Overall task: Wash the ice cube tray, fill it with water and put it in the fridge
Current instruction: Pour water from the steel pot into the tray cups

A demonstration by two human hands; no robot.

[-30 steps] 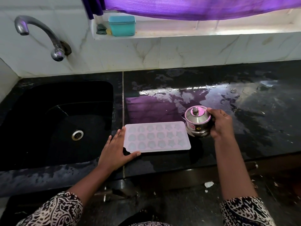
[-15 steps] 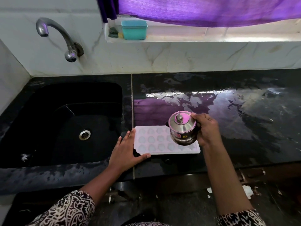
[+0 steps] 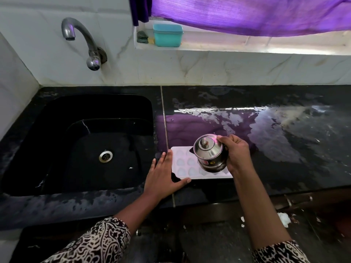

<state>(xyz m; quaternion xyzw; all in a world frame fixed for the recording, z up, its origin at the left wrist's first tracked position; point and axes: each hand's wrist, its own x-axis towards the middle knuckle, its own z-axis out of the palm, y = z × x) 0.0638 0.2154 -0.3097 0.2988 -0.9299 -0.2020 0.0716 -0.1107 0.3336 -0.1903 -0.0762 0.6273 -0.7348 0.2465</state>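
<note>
A pale lilac ice cube tray (image 3: 183, 164) with shaped cells lies flat on the wet black counter (image 3: 266, 164), just right of the sink. My left hand (image 3: 164, 177) lies flat against the tray's left end, thumb along its front edge. My right hand (image 3: 237, 153) grips a small lidded steel pot (image 3: 209, 152) and holds it tilted over the tray's middle. The pot hides the tray's right half.
The black sink (image 3: 79, 145) with its drain is on the left, under a steel tap (image 3: 85, 42) on the tiled wall. A teal box (image 3: 168, 35) and a scrub pad sit on the window ledge below a purple curtain. Puddles cover the counter.
My right hand has lifted the steel pot from the counter beside the tray, carried it left over the tray and tilted it. My left hand stays at the tray's left end.
</note>
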